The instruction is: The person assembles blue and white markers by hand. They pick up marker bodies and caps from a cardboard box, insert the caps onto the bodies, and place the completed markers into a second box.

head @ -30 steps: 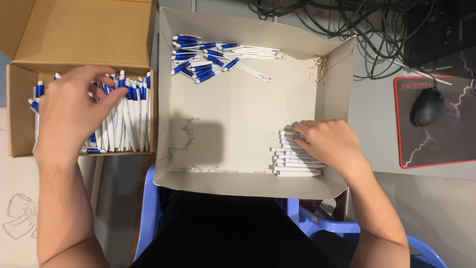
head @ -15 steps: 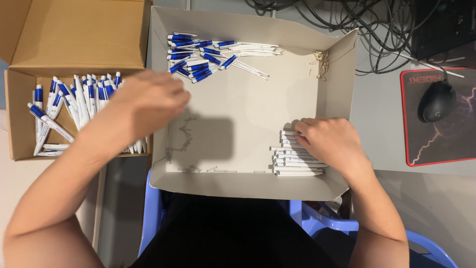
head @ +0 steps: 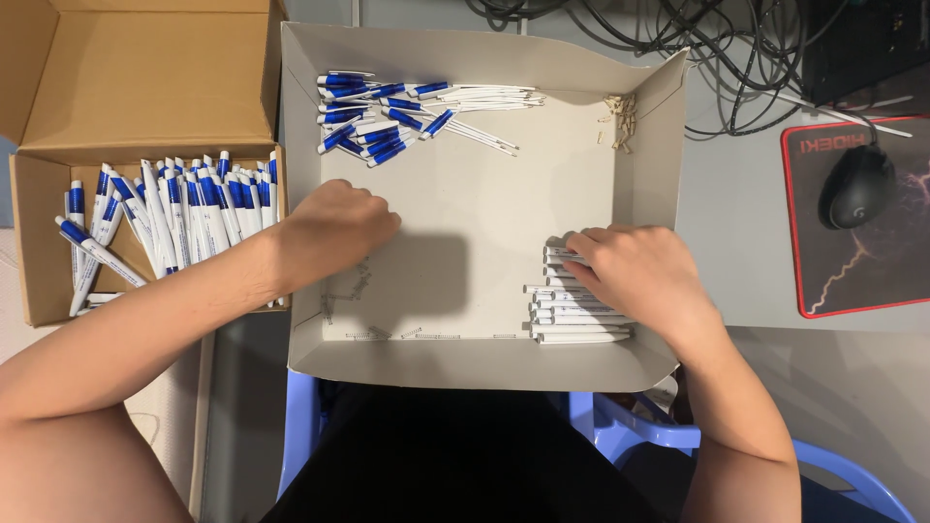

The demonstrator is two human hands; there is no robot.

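My left hand (head: pixel 334 228) hovers over the left wall of a shallow white cardboard tray (head: pixel 484 363). Its fingers are curled downward, and whatever is inside them is hidden. My right hand (head: pixel 639 271) lies on a stack of white pen barrels (head: pixel 581 320) in the tray's near right corner, with the fingers spread over the top ones. At the back left of the tray is a loose heap of blue-and-white pens (head: pixel 407 111). To the left, an open brown carton (head: pixel 44 242) holds several more blue-and-white pens (head: pixel 174 208).
Tiny beige parts (head: pixel 620 121) lie in the tray's back right corner, and small springs (head: pixel 349 286) lie near my left hand. On the right, a black mouse (head: pixel 857 184) sits on a red-edged pad (head: pixel 872 261), with tangled cables (head: pixel 736 48) behind. A blue stool (head: pixel 300 426) is below.
My left hand has left the pens in the brown carton and swung right, across the tray's left wall. My right hand has stayed on the white barrels.
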